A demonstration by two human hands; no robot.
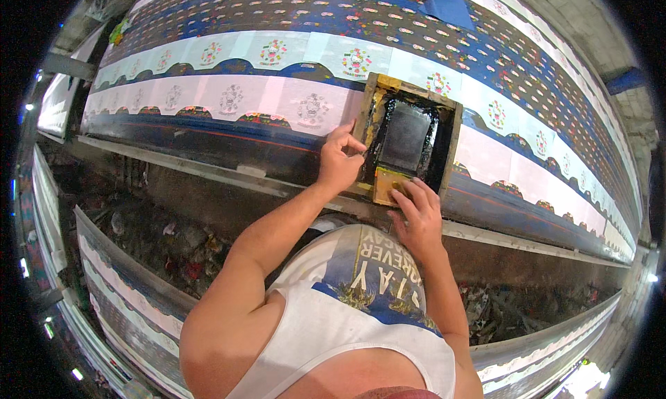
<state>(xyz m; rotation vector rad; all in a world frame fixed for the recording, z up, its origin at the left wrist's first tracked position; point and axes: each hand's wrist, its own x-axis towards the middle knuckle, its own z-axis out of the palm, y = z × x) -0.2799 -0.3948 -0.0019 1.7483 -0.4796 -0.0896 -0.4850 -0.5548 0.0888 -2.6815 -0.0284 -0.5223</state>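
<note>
- At far left, pale pink sheets (232, 97) lie in a row along the long table (305, 146), bearing grey outline motifs; any lettering there is too small to read.
- The left hand (340, 159) is at the left rail of the wooden frame, thumb and bent fingers close together, seeming to pinch the rail; how firmly, I cannot tell.
- The white sleeveless shirt (333, 329) carries large pale capitals over a dark blue print, upside down in this view.
- The wooden frame (449, 146) rests over the row of sheets, just right of the left hand and beyond the right. Its long axis runs away from the person, the far end leaning right. Inside, a dark panel (404, 135) is edged with black wet-looking smears; no label is legible on it.
- The yellow block (383, 184) sits at the frame's near end, nearer the right hand.
- The right hand (422, 211) has half-bent, slightly spread fingers touching the block's right part, thumb lower; whether they close on it, I cannot tell.
- At right, white sheets (513, 127) show coloured ring motifs with tiny, unclear lettering.
</note>
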